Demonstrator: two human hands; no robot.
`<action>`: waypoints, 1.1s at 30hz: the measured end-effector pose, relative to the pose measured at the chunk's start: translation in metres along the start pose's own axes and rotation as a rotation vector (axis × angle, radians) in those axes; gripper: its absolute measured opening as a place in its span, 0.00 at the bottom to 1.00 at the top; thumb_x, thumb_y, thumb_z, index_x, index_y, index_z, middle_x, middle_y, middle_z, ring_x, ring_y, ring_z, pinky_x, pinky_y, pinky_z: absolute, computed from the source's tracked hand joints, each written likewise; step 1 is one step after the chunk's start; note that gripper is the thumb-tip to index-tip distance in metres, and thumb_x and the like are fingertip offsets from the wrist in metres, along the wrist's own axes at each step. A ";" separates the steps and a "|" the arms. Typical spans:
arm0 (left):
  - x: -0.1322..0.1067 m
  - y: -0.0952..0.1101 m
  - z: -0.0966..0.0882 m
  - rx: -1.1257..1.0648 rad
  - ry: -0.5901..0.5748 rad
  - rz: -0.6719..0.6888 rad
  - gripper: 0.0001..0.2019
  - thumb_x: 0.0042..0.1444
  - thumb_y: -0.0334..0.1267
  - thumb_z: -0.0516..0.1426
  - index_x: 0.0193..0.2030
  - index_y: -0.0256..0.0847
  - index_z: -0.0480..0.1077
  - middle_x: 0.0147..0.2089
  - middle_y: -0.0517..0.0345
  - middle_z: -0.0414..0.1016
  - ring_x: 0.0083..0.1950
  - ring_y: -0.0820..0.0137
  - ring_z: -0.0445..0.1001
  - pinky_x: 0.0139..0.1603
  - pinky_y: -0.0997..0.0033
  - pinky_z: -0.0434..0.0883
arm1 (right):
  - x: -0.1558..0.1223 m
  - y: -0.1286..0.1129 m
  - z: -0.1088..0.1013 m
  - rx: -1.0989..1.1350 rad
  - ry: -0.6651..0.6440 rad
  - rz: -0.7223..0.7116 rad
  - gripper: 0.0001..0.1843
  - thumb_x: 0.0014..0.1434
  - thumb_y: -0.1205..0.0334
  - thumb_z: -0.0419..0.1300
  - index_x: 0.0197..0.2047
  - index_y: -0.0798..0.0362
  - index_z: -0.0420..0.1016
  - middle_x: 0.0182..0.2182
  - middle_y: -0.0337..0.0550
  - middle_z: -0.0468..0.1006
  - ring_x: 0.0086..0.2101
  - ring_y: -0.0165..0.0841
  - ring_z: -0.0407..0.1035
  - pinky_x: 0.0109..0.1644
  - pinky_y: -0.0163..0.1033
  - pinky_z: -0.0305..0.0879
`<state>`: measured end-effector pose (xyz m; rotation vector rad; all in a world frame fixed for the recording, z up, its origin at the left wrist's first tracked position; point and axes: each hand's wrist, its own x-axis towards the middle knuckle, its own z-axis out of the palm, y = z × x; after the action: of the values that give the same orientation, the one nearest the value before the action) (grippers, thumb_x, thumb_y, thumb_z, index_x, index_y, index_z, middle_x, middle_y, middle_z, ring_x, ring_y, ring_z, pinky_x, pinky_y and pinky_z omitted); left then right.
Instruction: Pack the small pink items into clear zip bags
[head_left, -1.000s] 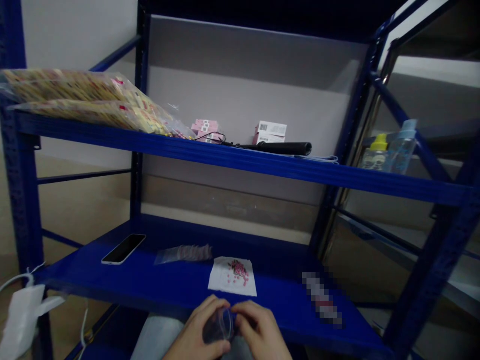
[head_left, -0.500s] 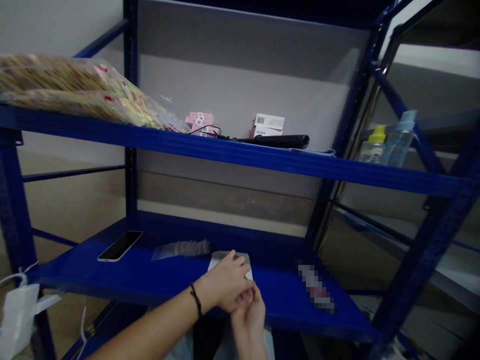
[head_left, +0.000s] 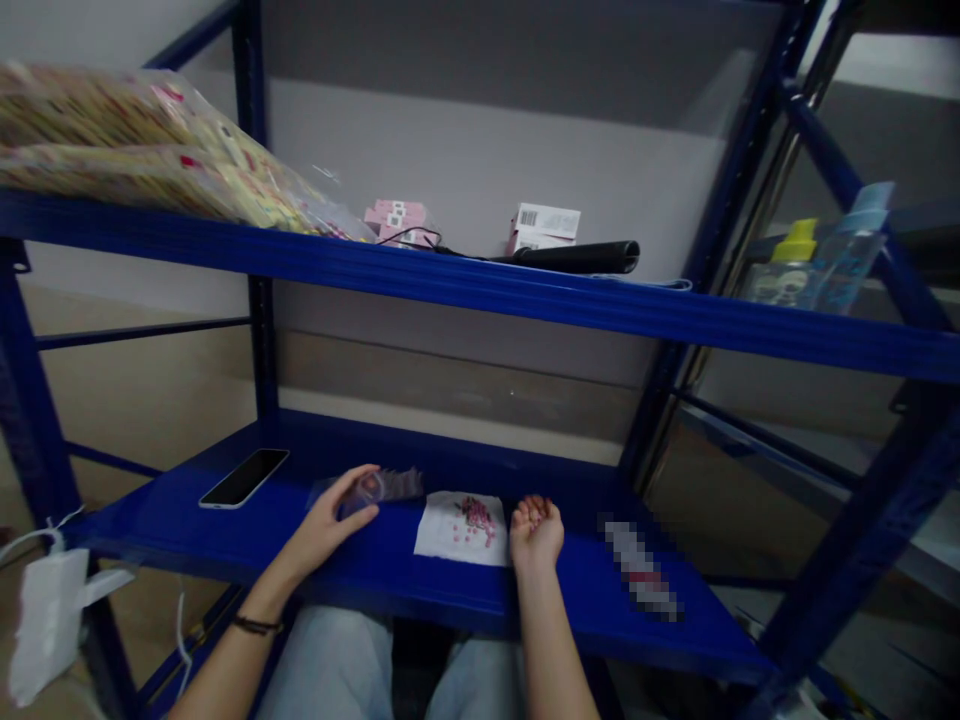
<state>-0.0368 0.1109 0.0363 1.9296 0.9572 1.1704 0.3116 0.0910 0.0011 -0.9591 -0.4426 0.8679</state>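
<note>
Blue shelf (head_left: 150,540); left hand (head_left: 326,527) holds clear bag (head_left: 364,493).

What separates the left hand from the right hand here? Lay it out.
The left hand grips a small clear plastic bag; the right hand shows no bag, lying palm up with fingers curled, and whether it holds anything is unclear. The left wrist wears a dark cord bracelet; the right wrist is bare. Both are bare hands over the blue steel shelf, on either side of the white paper sheet.
</note>
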 end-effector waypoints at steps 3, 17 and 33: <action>-0.009 -0.048 -0.051 0.159 0.236 -0.119 0.31 0.57 0.54 0.59 0.63 0.42 0.61 0.62 0.50 0.69 0.63 0.55 0.67 0.67 0.54 0.60 | 0.029 -0.001 0.027 -0.212 -0.108 0.062 0.16 0.63 0.54 0.50 0.24 0.49 0.58 0.16 0.30 0.61 0.14 0.24 0.55 0.16 0.29 0.51; 0.034 -0.065 -0.073 0.708 -0.134 -0.087 0.30 0.52 0.53 0.63 0.60 0.44 0.67 0.61 0.49 0.70 0.62 0.52 0.65 0.62 0.58 0.60 | 0.006 0.025 0.033 -1.504 -0.507 -0.605 0.19 0.68 0.54 0.45 0.34 0.52 0.73 0.36 0.50 0.79 0.40 0.40 0.72 0.44 0.40 0.61; 0.045 -0.087 -0.057 0.631 -0.125 -0.066 0.31 0.50 0.51 0.63 0.60 0.40 0.70 0.60 0.47 0.73 0.61 0.52 0.68 0.62 0.58 0.63 | 0.016 0.036 0.024 -1.176 -0.533 -0.646 0.18 0.67 0.58 0.42 0.30 0.50 0.67 0.31 0.44 0.73 0.35 0.37 0.68 0.42 0.39 0.60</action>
<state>-0.0949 0.2027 0.0036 2.3932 1.4279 0.7427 0.2892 0.1269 -0.0172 -1.4880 -1.7340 0.1749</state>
